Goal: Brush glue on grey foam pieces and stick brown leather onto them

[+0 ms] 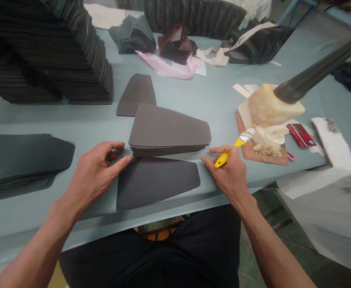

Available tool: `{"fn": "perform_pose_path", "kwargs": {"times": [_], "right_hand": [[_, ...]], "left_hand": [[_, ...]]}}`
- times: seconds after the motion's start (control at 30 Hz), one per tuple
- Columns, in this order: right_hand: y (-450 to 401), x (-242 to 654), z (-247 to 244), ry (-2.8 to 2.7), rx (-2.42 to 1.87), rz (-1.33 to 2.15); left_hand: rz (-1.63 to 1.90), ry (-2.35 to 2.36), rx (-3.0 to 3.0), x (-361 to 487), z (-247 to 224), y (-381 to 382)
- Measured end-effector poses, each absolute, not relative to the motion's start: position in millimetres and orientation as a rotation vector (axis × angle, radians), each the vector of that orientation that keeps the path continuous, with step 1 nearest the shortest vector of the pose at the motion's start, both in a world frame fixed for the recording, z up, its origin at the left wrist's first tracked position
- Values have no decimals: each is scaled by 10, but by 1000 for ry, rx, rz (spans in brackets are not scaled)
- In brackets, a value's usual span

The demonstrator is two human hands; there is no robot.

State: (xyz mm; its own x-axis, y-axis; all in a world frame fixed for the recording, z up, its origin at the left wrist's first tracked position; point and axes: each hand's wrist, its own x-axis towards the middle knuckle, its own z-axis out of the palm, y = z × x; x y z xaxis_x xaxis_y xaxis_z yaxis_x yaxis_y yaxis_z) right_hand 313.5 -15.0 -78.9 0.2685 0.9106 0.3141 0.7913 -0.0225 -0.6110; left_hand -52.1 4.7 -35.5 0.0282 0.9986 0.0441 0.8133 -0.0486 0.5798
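A stack of brown-grey tapered pieces (169,127) lies on the light blue table. Below it, nearer the table edge, is a dark grey piece (157,182), partly under the stack's front edge. My left hand (99,168) is at the stack's left end, thumb and fingers apart, the thumb tip by its lower left corner. My right hand (229,168) holds a yellow-handled brush (222,160), bristles pointing up and right, with thumb and forefinger near the stack's right end. Another brown-grey piece (138,94) lies behind the stack.
Tall dark stacks (88,68) stand at the back left, and dark green pieces (22,160) lie at left. At right are a yellowish block (264,106) with a dark tube, a brown board (250,150) and a red box (301,135). Pink cloth (171,69) lies behind.
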Motion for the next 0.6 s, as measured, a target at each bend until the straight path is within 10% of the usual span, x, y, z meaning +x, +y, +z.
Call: {"fn": "perform_pose_path", "kwargs": {"times": [0.6], "right_hand": [[226,3102,-844,-1721,-1828,-30]], "left_hand": [[476,1469,2040,-584,-227,478]]}}
